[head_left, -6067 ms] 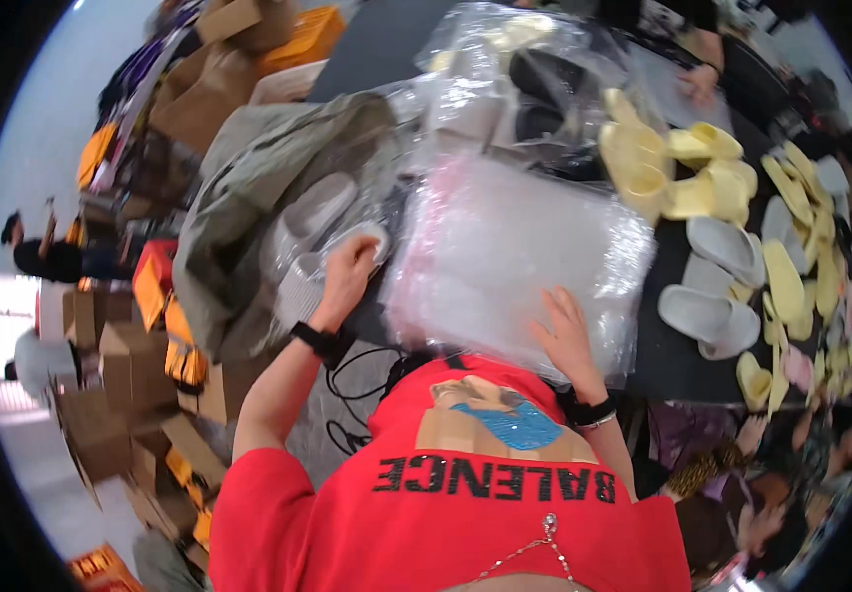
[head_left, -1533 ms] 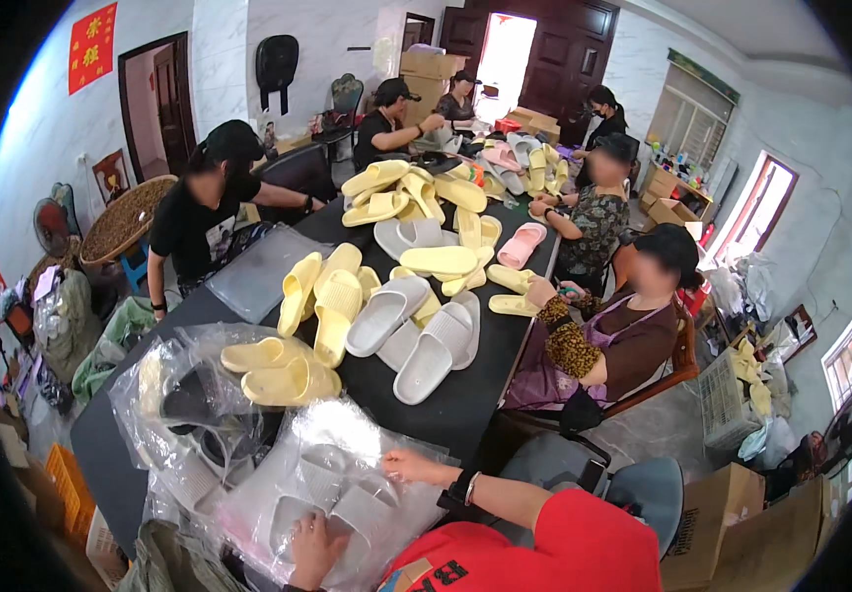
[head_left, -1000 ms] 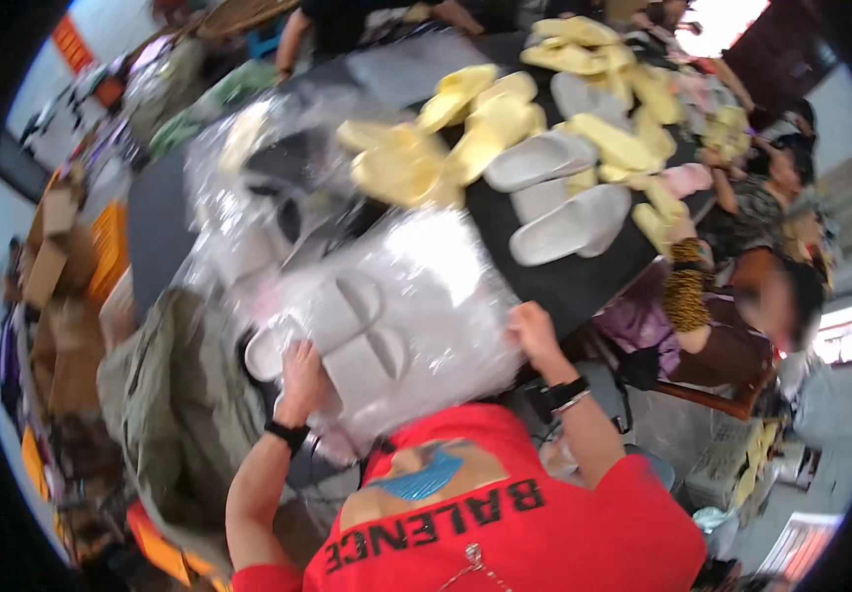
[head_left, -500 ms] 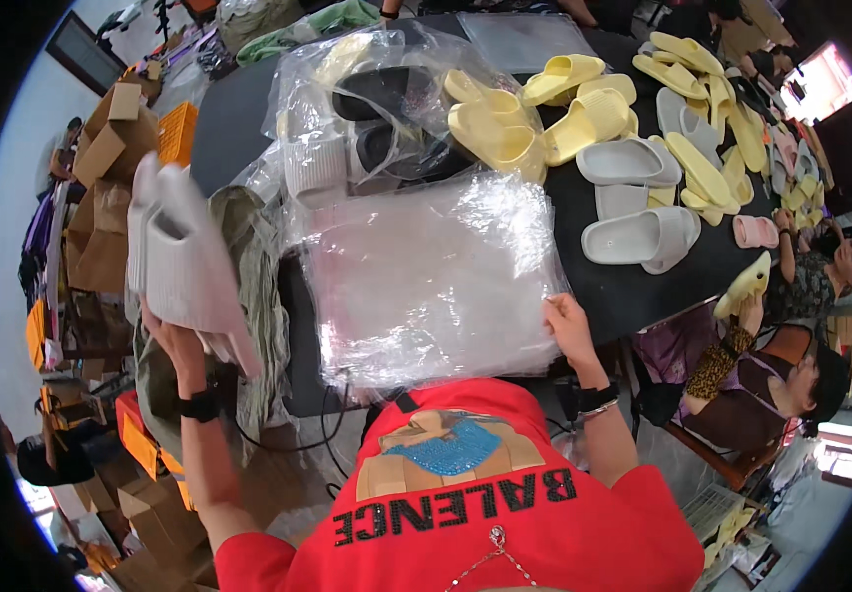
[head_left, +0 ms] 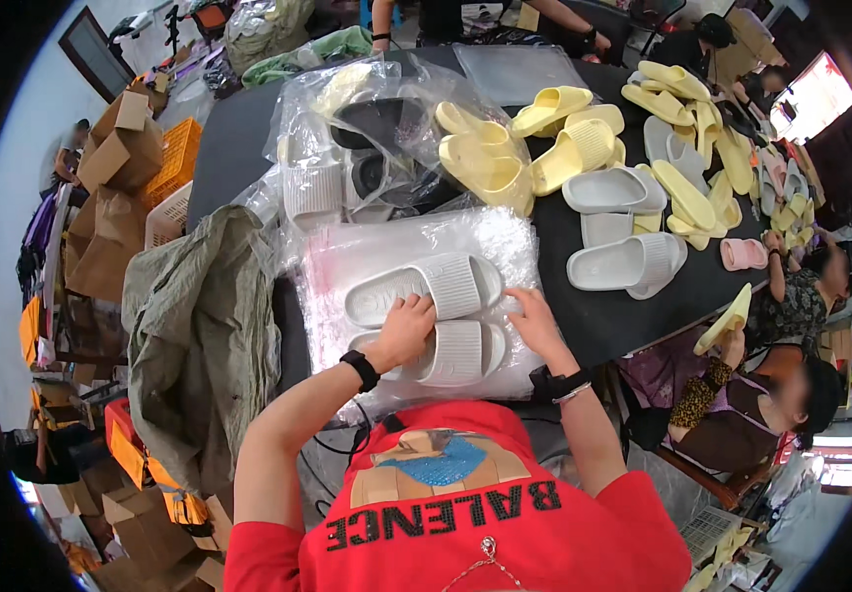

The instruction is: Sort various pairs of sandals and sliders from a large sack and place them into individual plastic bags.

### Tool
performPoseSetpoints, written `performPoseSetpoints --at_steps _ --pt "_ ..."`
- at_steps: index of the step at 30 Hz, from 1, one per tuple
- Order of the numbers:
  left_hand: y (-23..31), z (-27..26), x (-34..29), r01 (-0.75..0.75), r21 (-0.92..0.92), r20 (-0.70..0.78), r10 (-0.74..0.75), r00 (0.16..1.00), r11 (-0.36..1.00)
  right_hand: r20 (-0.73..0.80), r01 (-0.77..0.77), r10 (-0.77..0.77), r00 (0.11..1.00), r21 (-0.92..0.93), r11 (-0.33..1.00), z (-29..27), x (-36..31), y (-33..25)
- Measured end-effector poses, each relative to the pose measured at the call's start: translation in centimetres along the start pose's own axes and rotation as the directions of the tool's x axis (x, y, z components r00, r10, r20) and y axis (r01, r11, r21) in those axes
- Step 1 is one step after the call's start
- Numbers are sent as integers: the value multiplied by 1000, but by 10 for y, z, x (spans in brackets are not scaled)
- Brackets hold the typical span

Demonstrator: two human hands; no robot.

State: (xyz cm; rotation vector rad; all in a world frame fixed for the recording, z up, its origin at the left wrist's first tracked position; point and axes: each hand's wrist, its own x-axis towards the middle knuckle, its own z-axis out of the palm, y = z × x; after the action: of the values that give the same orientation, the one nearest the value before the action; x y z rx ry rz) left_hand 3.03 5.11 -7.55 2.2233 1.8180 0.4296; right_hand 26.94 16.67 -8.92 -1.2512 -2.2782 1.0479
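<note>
A pair of light grey slide slippers point(head_left: 457, 286) lies side by side on a stack of clear plastic bags point(head_left: 347, 242) in front of me. My left hand point(head_left: 406, 331) is on the pair, its bent fingers over the inner edge of the farther slipper and its thumb hidden. Beside the slippers' right ends, my right hand point(head_left: 536, 324) has its fingertips at the bags' right edge, apparently pinching the clear film. The fingers partly cover the nearer slipper.
Bagged grey and black slippers point(head_left: 312, 187) lie beyond the stack. Yellow slippers point(head_left: 490, 168) and loose grey slippers point(head_left: 628, 261) spread over the black table point(head_left: 564, 321) to the right. An olive cloth point(head_left: 204, 335) hangs at the left. A co-worker point(head_left: 741, 395) at the right holds a yellow slipper.
My left hand has brought the grey slippers from the left onto the bag stack and laid them flat. My right hand has shifted slightly left along the bags' edge.
</note>
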Motion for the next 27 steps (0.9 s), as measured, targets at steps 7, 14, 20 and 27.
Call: performPoseSetpoints --at_steps 7,14,20,27 --pt "-87 -13 -87 450 51 -261 -423 867 891 -6 -122 125 992 160 980 -11 -23 -1" --pt "-51 -96 -81 307 -202 -295 -357 886 930 10 257 -293 956 -511 820 6 -39 -36" --pt "20 -47 29 30 -320 -136 -77 988 947 329 191 -244 912 187 964 48 -53 -26" --pt "-30 16 53 175 22 -99 -172 980 984 365 381 -225 903 -441 812 60 -62 -12"
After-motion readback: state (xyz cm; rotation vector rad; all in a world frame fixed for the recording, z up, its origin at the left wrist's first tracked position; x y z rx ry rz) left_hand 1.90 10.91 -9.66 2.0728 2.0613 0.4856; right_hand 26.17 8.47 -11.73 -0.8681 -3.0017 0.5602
